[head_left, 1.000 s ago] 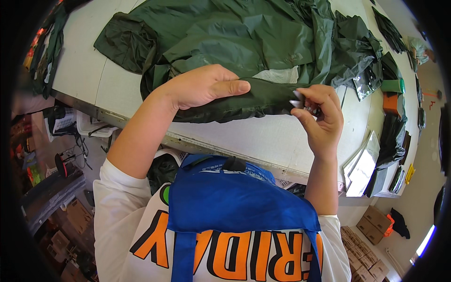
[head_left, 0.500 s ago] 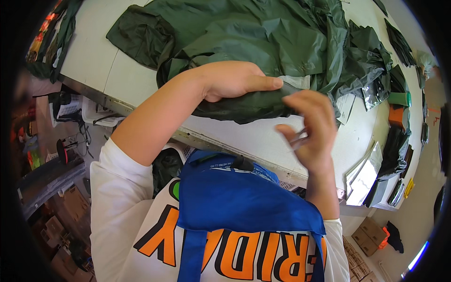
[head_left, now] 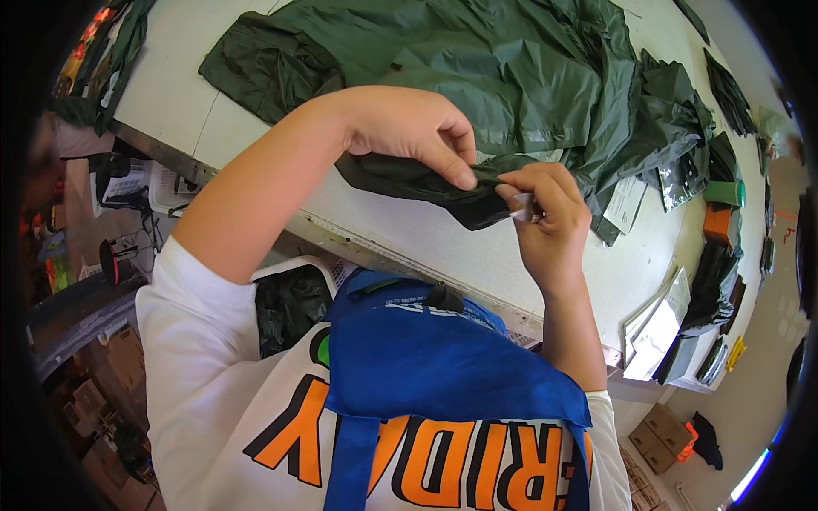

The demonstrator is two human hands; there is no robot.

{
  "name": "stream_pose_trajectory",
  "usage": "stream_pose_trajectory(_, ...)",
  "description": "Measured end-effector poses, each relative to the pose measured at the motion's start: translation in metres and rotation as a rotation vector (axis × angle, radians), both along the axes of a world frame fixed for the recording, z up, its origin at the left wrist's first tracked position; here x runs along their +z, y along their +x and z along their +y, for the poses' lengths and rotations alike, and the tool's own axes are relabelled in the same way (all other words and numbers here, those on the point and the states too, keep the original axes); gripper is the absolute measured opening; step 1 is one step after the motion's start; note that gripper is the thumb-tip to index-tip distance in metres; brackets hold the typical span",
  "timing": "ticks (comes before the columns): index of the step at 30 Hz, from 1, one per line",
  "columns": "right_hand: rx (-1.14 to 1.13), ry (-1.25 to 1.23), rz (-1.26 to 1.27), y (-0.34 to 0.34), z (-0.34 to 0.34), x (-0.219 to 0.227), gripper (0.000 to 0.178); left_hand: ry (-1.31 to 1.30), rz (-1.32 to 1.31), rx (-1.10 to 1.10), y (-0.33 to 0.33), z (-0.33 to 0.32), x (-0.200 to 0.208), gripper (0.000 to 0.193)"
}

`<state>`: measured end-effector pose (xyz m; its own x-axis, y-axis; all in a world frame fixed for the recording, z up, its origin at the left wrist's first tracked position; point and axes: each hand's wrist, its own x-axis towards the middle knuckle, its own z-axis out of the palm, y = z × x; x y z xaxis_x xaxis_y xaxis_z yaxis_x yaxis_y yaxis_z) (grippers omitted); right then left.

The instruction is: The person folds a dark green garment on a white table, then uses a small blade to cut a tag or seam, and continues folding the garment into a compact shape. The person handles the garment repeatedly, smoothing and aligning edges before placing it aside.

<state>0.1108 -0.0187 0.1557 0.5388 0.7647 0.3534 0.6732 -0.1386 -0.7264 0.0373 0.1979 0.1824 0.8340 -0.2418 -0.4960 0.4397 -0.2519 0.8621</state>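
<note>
A dark green, thin, slick-looking garment lies crumpled across the table. My left hand pinches its near edge between thumb and fingers, lifting a fold off the tabletop. Close beside it, my right hand grips the same edge with thumb and forefinger. Tucked in that right hand is a small shiny metal tool, perhaps thread snips, its pointed end beside the fabric; most of it is hidden by my fingers. The held fold droops toward me between and below both hands.
The white table has a metal-trimmed near edge. Papers, a green roll and dark folded pieces sit along its right side. Below the edge stands a white basket with dark material in it. Cardboard boxes are on the floor.
My right hand has moved in to the garment's edge and now pinches it. My left hand has shifted from lying over the fabric to pinching the edge, and the fold is raised.
</note>
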Motion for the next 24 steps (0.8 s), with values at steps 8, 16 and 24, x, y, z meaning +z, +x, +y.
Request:
stream_pose_trajectory(8, -0.041, 0.193, -0.081, -0.006, 0.002, -0.002, 0.02, -0.297, -0.03, 0.193, -0.014, -0.001, -0.014, 0.014)
stream_pose_trajectory(16, 0.191, 0.168, 0.087, -0.005, -0.015, 0.021, 0.015, -0.343, -0.071, 0.141, -0.013, -0.005, -0.011, 0.015)
stream_pose_trajectory(24, 0.286, -0.047, 0.315, 0.004, -0.05, 0.029, 0.076, -0.35, -0.125, 0.134, -0.012, -0.003, -0.015, 0.014)
